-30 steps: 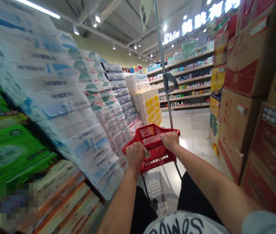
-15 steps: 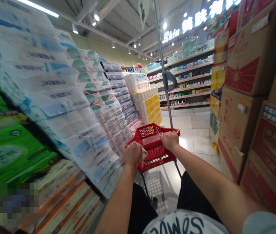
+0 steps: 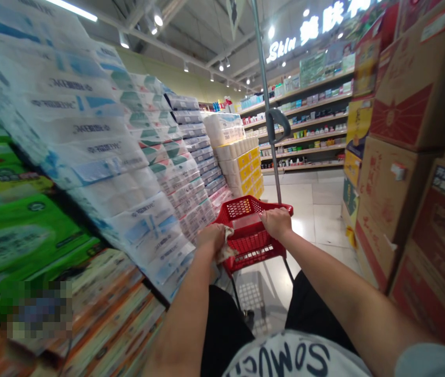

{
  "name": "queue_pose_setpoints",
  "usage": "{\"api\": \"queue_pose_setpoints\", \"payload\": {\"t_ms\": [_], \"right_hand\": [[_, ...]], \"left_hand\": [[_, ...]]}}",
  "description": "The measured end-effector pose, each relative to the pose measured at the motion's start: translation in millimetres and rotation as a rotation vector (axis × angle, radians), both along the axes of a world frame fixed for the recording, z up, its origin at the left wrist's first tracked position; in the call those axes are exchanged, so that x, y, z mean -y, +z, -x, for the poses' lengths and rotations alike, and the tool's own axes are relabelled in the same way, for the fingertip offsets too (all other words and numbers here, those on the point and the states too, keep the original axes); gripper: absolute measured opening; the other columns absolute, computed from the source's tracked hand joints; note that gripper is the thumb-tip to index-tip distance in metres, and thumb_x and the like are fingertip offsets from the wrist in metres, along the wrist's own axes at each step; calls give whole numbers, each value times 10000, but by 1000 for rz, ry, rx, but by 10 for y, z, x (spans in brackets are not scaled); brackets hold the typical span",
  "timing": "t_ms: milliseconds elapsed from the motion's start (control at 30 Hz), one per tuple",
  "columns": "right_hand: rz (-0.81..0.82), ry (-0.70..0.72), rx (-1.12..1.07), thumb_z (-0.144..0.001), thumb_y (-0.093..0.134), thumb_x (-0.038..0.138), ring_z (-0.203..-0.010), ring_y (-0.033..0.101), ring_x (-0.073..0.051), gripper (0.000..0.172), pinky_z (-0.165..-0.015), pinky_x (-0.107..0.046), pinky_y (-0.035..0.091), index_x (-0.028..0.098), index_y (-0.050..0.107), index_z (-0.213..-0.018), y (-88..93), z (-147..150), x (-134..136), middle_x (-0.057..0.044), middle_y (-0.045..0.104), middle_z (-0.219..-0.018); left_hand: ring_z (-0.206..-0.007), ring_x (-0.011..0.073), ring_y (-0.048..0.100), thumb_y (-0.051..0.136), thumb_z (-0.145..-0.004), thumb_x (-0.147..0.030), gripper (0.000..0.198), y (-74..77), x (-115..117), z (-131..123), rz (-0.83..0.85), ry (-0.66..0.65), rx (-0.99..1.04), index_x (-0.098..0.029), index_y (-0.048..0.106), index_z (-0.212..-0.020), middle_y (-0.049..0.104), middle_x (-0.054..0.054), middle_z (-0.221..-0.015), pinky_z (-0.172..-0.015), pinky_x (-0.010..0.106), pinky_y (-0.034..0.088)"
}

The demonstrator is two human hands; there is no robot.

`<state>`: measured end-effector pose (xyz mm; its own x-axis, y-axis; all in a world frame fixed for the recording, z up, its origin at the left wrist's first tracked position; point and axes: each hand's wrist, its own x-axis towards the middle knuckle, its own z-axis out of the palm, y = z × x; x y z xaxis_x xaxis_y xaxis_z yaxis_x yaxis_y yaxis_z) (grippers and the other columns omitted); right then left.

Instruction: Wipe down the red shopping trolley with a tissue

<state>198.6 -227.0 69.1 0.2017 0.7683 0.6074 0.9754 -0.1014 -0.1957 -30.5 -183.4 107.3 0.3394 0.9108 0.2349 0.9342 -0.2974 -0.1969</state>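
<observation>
A red plastic shopping cart with a mesh basket stands right in front of my body. My right hand is closed around the right part of its handle bar. At the bar's left end sits my left hand, its fingers curled over a crumpled pale cloth that hangs down beside the basket. Part of the left fingers is hidden, so I cannot tell how firmly they also grip the bar. From the cart's right side a tall grey metal pole rises, with a dark grey hook-shaped piece on it.
Tall stacks of wrapped tissue packs line the left, with green packs nearer me. Cardboard boxes are piled along the right. A tiled floor runs between them towards shelves of small goods under a lit sign.
My left hand has turned slightly on the bar, and more of the cloth now hangs below it. The right hand keeps its grip. The surroundings have shifted slightly in view.
</observation>
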Motion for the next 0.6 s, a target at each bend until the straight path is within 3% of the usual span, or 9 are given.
{"api": "queue_pose_setpoints", "payload": {"t_ms": [67, 200, 267, 367, 433, 533, 600], "right_hand": [[5, 1, -5, -989, 304, 279, -806, 659, -224, 502, -819, -358, 348, 141, 733, -768, 10, -2, 15, -114, 739, -835], [13, 12, 12, -993, 298, 286, -811, 656, -222, 497, -827, -358, 341, 161, 722, -767, 5, -23, 25, -104, 739, -851], [3, 19, 26, -993, 299, 288, -810, 653, -223, 495, -831, -361, 336, 168, 716, -755, -8, -33, 19, -97, 739, -844], [-7, 20, 21, -996, 286, 292, -794, 648, -217, 512, -816, -358, 337, 163, 714, -745, -24, -36, 11, -95, 738, -833], [-4, 13, 15, -997, 282, 299, -789, 647, -214, 519, -808, -356, 339, 159, 718, -753, -27, -31, 10, -96, 738, -837], [3, 11, 22, -995, 289, 305, -796, 647, -217, 512, -813, -356, 339, 160, 723, -765, -20, -23, 12, -95, 738, -842], [4, 13, 23, -995, 290, 299, -801, 648, -218, 510, -819, -356, 338, 161, 724, -764, -13, -23, 9, -96, 738, -843]], "left_hand": [[-865, 239, 675, 393, -897, -262, 317, 20, -9, 11, 8, -36, -28, -206, 705, -892, 720, 115, -964, -796, 366, 445], [-921, 225, 645, 317, -936, -263, 363, -168, 101, 77, -299, -85, 120, -188, 670, -902, 703, 111, -950, -935, 390, 388], [-932, 231, 637, 290, -948, -284, 382, -234, 105, 112, -350, -69, 165, -179, 656, -921, 699, 116, -952, -940, 392, 388], [-855, 218, 657, 243, -966, -295, 435, -154, -27, 144, -152, -4, 103, -189, 661, -917, 709, 103, -920, -814, 355, 448], [-819, 205, 664, 286, -955, -278, 398, -33, -152, 167, -9, -51, 30, -210, 670, -877, 718, 83, -918, -731, 316, 460], [-821, 216, 660, 418, -902, -244, 265, 67, -265, 248, 27, -94, -6, -196, 672, -844, 716, 91, -898, -735, 316, 467], [-884, 237, 647, 395, -912, -229, 281, 18, -269, 346, -37, -97, 10, -175, 668, -871, 703, 116, -918, -806, 353, 468]]}}
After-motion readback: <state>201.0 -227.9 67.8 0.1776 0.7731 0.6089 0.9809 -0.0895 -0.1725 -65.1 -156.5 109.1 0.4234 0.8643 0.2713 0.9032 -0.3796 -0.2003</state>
